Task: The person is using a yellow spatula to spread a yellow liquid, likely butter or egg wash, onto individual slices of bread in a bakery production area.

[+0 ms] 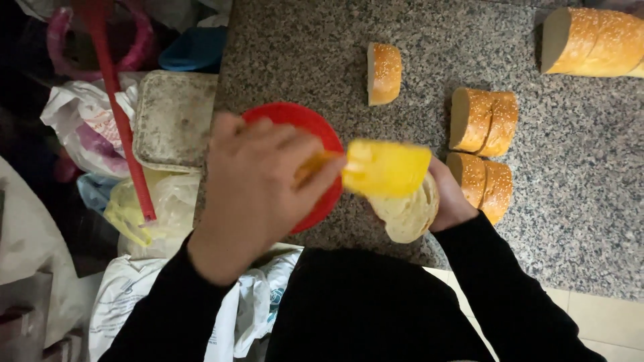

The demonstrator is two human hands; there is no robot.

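So everything sits on the speckled granite counter (416, 87), and I'll place stuff relative to the red bowl (315, 127) near its left edge. Biggest thing: the uncut end of the sesame loaf (594, 41), way off to the upper right of the bowl, still whole. Between that and the bowl, two pairs of cut chunks, one pair (484, 122) to the right of the bowl and another pair (483, 184) just below it, plus a single slice (384, 72) standing up above and right of the bowl. None of those show any spread from here, so I'd guess most of the work is left.

The left hand (258, 184) hangs right over the bowl, fingers closed around the orange handle of a yellow spatula (386, 167), a bit blurred. The right hand (451, 198) is just right of the bowl, wrapped around a bread piece (409, 213) with the white cut face up. The spatula blade lies on top of that face, so this one looks mid-spread, first in line as far as I can tell.
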